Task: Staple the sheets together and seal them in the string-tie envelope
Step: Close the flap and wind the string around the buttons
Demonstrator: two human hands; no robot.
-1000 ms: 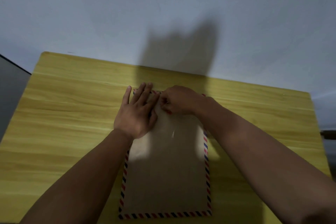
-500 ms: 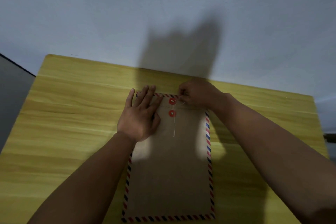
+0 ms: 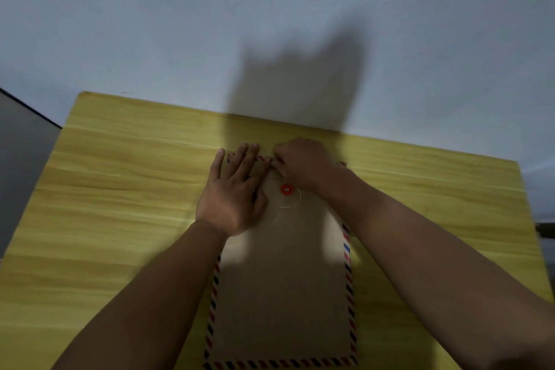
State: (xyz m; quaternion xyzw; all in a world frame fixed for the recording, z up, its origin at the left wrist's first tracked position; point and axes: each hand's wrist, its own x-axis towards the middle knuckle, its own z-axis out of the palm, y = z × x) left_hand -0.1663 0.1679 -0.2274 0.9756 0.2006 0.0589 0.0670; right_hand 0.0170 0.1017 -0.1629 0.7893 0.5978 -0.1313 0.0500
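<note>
- The right hand (image 3: pixel 303 164) has its fingers curled tight at the top edge of the envelope (image 3: pixel 282 288), apparently pinching the thin white string (image 3: pixel 295 203). The fingertips are hidden, so the pinch itself is a judgement.
- The string loops loosely round the red button (image 3: pixel 287 189) just below that hand, which suggests winding is under way to tie the flap shut.
- The left hand (image 3: pixel 235 192) lies flat, fingers straight and spread, pressing the envelope's top left part, most likely to keep the flap down and stop the paper sliding while the string is pulled.
- The envelope, brown with a red-and-blue striped border, lies flat along the yellow wooden table (image 3: pixel 120 204), top end away from the person.
- No sheets or stapler show; the sheets are presumably inside already.
</note>
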